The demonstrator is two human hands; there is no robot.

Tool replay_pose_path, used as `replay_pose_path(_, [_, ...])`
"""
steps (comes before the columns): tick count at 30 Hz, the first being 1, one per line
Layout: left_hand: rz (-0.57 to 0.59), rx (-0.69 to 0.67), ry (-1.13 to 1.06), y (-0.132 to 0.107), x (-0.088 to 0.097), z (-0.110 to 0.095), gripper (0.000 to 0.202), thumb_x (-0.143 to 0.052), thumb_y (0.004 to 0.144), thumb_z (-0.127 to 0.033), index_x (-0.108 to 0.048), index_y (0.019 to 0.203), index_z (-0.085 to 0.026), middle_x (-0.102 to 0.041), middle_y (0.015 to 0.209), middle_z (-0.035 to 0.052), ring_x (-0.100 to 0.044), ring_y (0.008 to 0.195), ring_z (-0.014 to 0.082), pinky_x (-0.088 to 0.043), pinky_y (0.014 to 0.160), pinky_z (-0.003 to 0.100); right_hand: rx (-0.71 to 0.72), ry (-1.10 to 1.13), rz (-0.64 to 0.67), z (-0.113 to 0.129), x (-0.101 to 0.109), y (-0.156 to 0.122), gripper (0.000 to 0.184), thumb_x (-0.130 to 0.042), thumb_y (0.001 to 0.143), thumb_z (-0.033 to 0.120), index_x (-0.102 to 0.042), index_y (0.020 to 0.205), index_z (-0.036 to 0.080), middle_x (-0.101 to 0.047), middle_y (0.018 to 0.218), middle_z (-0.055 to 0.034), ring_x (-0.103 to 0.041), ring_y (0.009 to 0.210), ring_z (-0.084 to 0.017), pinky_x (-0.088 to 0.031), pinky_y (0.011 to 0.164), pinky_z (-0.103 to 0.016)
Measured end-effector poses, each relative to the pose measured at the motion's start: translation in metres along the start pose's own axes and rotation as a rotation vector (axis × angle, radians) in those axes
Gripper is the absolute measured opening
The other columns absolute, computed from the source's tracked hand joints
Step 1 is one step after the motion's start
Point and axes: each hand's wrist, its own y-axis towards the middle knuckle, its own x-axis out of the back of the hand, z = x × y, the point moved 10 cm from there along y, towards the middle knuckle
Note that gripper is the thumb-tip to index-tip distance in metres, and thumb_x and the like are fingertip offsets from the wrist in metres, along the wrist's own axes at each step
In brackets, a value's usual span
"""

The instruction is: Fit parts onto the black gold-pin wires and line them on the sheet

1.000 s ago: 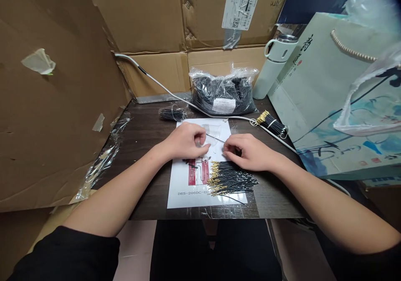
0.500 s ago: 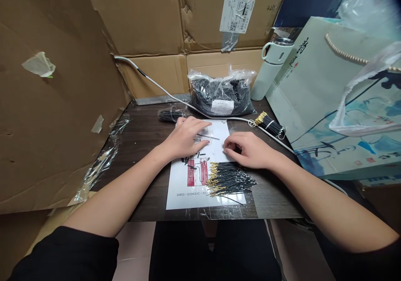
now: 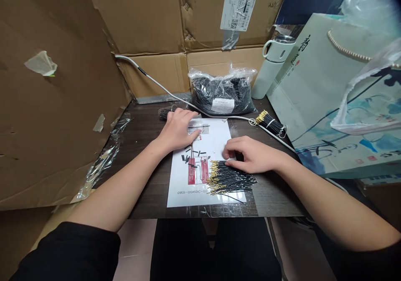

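My left hand (image 3: 177, 129) reaches to the far edge of a white printed sheet (image 3: 216, 145) and closes thumb and fingers on a small clear plastic container (image 3: 196, 124). Several short black tube pieces (image 3: 192, 153) lie on the sheet just below that hand. My right hand (image 3: 250, 154) rests with curled fingers on the top of a loose pile of black wires with gold tips (image 3: 230, 179). Its fingertips pinch at one of the wires there.
A dark wooden table (image 3: 147, 134) is walled in by cardboard boxes (image 3: 56, 105). At the back lie a plastic bag of black parts (image 3: 223, 93), a small wire bundle (image 3: 166, 113), a tied gold-tipped bundle (image 3: 271, 124), a white cable (image 3: 156, 82), a pale flask (image 3: 273, 65) and a gift bag (image 3: 326, 93).
My left hand let go of the single thin wire and moved away from me to the clear container. My right hand slid down onto the wire pile.
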Motion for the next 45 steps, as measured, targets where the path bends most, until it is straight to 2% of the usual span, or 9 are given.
replay_pose_path(4, [-0.163,-0.051,-0.044,-0.002,0.023,-0.015,0.059,-0.080,0.085,-0.035,-0.063,0.138,-0.014,-0.061,0.145,0.0195,-0.053,0.132,0.0386,-0.042,0.113,0.056,-0.017,-0.001,0.028,-0.003,-0.005,0.000,0.006,-0.068,0.097,0.019,-0.066,0.092,0.018,-0.068,0.089,-0.0035,-0.058,0.079,-0.018,-0.042,0.076,-0.032])
replay_pose_path(6, [-0.167,-0.152,-0.126,-0.003,0.030,-0.032,0.035,-0.077,0.085,-0.030,-0.069,0.116,-0.016,-0.066,0.127,0.0154,-0.057,0.119,0.0331,-0.046,0.109,0.052,-0.021,-0.004,0.031,-0.004,-0.007,0.000,0.006,-0.065,0.099,0.018,-0.067,0.093,0.018,-0.069,0.090,-0.0038,-0.059,0.080,-0.018,-0.042,0.077,-0.032])
replay_pose_path(8, [-0.026,-0.279,-0.248,-0.005,0.022,-0.051,0.014,-0.074,0.087,-0.028,-0.071,0.095,-0.018,-0.068,0.106,0.0102,-0.060,0.104,0.0277,-0.049,0.099,0.045,-0.024,-0.017,0.033,-0.003,-0.007,0.000,0.006,-0.064,0.098,0.015,-0.067,0.094,0.018,-0.069,0.091,-0.0039,-0.059,0.081,-0.018,-0.043,0.078,-0.033])
replay_pose_path(11, [0.261,-0.336,-0.340,-0.012,-0.004,-0.064,0.008,-0.074,0.085,-0.026,-0.075,0.085,-0.019,-0.069,0.094,0.0070,-0.061,0.095,0.0243,-0.049,0.090,0.040,-0.043,-0.047,0.045,-0.003,-0.009,0.000,0.007,-0.062,0.099,0.014,-0.067,0.095,0.018,-0.070,0.092,-0.0047,-0.059,0.080,-0.018,-0.042,0.077,-0.033])
replay_pose_path(14, [0.411,-0.304,-0.325,-0.017,-0.021,-0.061,0.006,-0.072,0.081,-0.019,-0.078,0.084,-0.018,-0.071,0.091,0.0060,-0.062,0.092,0.0229,-0.048,0.088,0.039,-0.046,-0.059,0.047,-0.002,-0.009,0.000,0.010,-0.060,0.102,0.018,-0.068,0.096,0.017,-0.070,0.093,-0.0062,-0.060,0.081,-0.019,-0.042,0.077,-0.034])
replay_pose_path(20, [0.475,-0.259,-0.372,-0.019,-0.026,-0.059,0.009,-0.069,0.080,-0.012,-0.076,0.083,-0.017,-0.073,0.088,0.0045,-0.062,0.084,0.0188,-0.048,0.084,0.034,-0.039,-0.036,0.043,-0.002,-0.007,-0.001,0.010,-0.059,0.102,0.018,-0.067,0.096,0.017,-0.070,0.093,-0.0059,-0.060,0.081,-0.019,-0.042,0.078,-0.033])
replay_pose_path(26, [0.420,-0.021,-0.596,-0.017,-0.035,-0.055,0.009,-0.072,0.089,-0.022,-0.077,0.091,-0.015,-0.067,0.073,0.0017,-0.053,0.064,0.0126,-0.042,0.063,0.028,-0.037,0.048,-0.034,-0.003,0.004,-0.002,0.014,-0.057,0.105,0.022,-0.063,0.094,0.018,-0.067,0.083,-0.0017,-0.055,0.072,-0.015,-0.041,0.072,-0.030])
replay_pose_path(33, [0.333,0.269,-0.890,-0.015,-0.057,-0.035,0.013,-0.072,0.095,-0.025,-0.073,0.095,-0.012,-0.075,0.086,0.0077,-0.064,0.072,0.0123,-0.048,0.064,0.024,-0.020,-0.047,-0.332,-0.022,0.025,-0.004,0.007,-0.054,0.105,0.020,-0.058,0.100,0.019,-0.065,0.090,-0.0032,-0.054,0.075,-0.016,-0.041,0.074,-0.031])
replay_pose_path(45, [0.324,0.279,-0.948,-0.013,-0.059,-0.032,0.011,-0.074,0.094,-0.023,-0.073,0.095,-0.012,-0.076,0.085,0.0082,-0.064,0.071,0.0121,-0.048,0.062,0.024,-0.075,-0.080,-0.294,-0.027,0.019,-0.003,0.007,-0.054,0.106,0.022,-0.058,0.102,0.020,-0.068,0.093,-0.0060,-0.055,0.077,-0.019,-0.041,0.075,-0.033])
